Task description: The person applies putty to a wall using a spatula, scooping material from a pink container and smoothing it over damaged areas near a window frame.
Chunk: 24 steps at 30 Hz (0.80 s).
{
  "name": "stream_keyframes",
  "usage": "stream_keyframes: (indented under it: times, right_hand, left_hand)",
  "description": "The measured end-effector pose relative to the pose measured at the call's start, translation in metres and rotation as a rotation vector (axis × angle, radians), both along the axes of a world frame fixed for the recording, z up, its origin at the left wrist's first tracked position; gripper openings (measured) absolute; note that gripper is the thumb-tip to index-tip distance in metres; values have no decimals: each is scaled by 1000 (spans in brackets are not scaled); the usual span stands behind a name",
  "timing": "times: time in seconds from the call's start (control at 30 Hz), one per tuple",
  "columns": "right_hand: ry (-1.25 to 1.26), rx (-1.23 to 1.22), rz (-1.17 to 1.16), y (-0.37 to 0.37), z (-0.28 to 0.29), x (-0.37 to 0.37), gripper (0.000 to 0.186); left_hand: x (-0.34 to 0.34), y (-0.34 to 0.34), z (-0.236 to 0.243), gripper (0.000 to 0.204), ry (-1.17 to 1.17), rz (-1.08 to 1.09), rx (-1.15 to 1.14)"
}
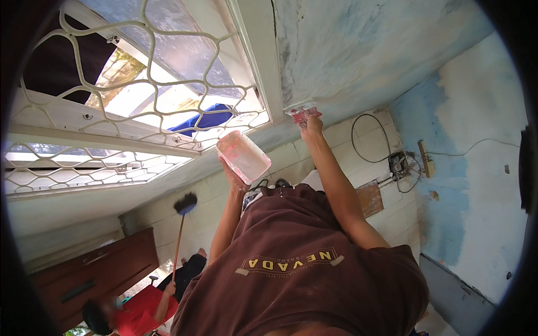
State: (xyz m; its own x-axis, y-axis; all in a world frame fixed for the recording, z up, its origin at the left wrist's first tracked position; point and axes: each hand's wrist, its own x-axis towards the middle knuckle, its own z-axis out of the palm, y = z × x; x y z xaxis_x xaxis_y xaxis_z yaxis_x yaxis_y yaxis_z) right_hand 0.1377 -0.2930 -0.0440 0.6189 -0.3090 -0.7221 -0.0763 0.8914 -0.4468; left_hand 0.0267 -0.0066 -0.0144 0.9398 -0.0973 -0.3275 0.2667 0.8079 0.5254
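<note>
My right hand [309, 124] grips a putty knife with a red, paint-smeared handle [300, 115], its wide blade at the mottled white wall [358, 50] beside the window frame. Lower and to the left, my left hand [234, 175] holds a translucent rectangular plastic container [244, 155] streaked with pink, tilted so that its inside shows. My dark maroon shirt fills the lower middle, and my feet show only partly beyond it.
A window grille [148, 78] spans the upper left. A person [147, 307] in red holds a broom [185, 203] at lower left, near a brown wooden door [95, 269]. Coiled cable [370, 137], wiring and a board [370, 199] lie by the blue-patched right wall [448, 168].
</note>
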Motion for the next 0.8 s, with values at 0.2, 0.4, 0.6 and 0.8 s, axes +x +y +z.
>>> stream_keyframes:
  times: [0.2,0.4,0.6,0.8]
  right_hand:
    - [-59,-42,-9,-12,101,-6,29]
    - [-207,-61,-16,-12,206,-20,32]
    - [-373,-128,-85,-23,257,-47,32]
    - [-98,-346,-11,-43,107,-53,45]
  left_hand:
    - [14,-27,17,82,16,-77,-62]
    - [18,-36,23,79,-85,-58,-139]
    - [15,-35,24,78,-93,-60,-145]
    - [12,-35,13,80,-78,6,-103]
